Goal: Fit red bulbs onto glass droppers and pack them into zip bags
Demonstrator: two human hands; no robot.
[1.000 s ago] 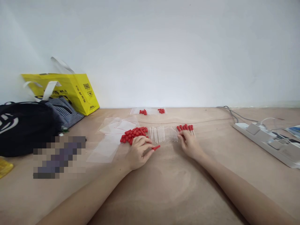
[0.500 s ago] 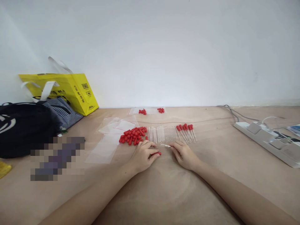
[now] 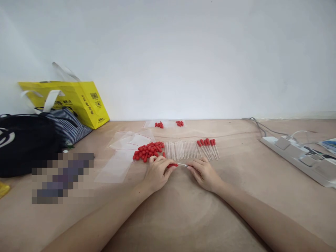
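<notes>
Between the fingertips of my left hand (image 3: pixel 159 172) is a red rubber bulb (image 3: pixel 173 165), its open end facing right. My right hand (image 3: pixel 203 173) pinches a clear dropper tube (image 3: pixel 182 165), whose left end meets the mouth of the bulb; how far it sits inside I cannot tell. Just beyond my left hand lies a heap of red bulbs (image 3: pixel 148 151). A row of clear tubes (image 3: pixel 181 150) stretches to the right of the heap. Several droppers with red bulbs fitted (image 3: pixel 208 148) lie beyond my right hand.
Flat plastic bags (image 3: pixel 114 166) lie left of the heap. A clear bag (image 3: pixel 168 124) with red bulbs rests by the wall. At left stand a yellow bag (image 3: pixel 89 105), a striped bag (image 3: pixel 70 126) and a black bag (image 3: pixel 28 147). A power strip (image 3: pixel 296 161) with cables lies right.
My hands have come together, and the tube's left end now meets the bulb's mouth. Before, a gap lay between them and the bulb was lower. The view has shifted slightly.
</notes>
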